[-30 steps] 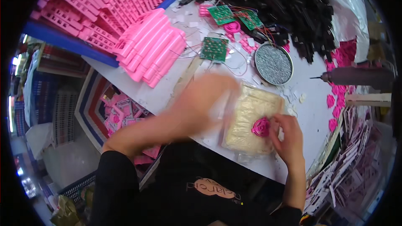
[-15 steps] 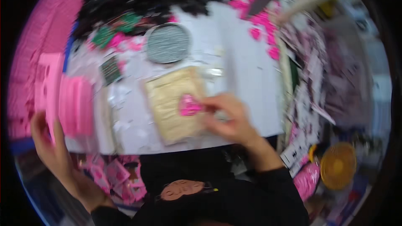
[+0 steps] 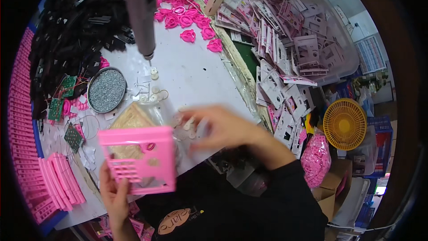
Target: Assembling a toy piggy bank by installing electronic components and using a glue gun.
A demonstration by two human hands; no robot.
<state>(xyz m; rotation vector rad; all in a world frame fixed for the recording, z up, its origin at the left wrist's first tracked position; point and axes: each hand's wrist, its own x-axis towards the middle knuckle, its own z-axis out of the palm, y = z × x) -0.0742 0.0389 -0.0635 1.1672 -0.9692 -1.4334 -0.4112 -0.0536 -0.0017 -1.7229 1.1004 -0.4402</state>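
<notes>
The casing panel (image 3: pixel 164 165) is bubblegum pink with a grid of square cut-outs; the wrapped pad (image 3: pixel 133 118) is tan, the counter (image 3: pixel 196 76) white. The circuit board (image 3: pixel 72 137) is green, the ring-shaped part (image 3: pixel 187 35) hot pink, the round lattice basket (image 3: pixel 345 125) yellow; the shirt (image 3: pixel 249 209) is black with a peach motif.

Left hand (image 3: pixel 115 196) clamped, thumb (image 3: pixel 122 189) up; right hand (image 3: pixel 223 127) blurred, fingers (image 3: pixel 203 113) perhaps parted, forearm (image 3: pixel 273 150) slanting inward.

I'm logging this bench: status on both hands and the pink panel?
Left hand gripping pink panel. Right hand blurred at small pale parts, grip unclear. Panel hides part of the tan pad.
</notes>
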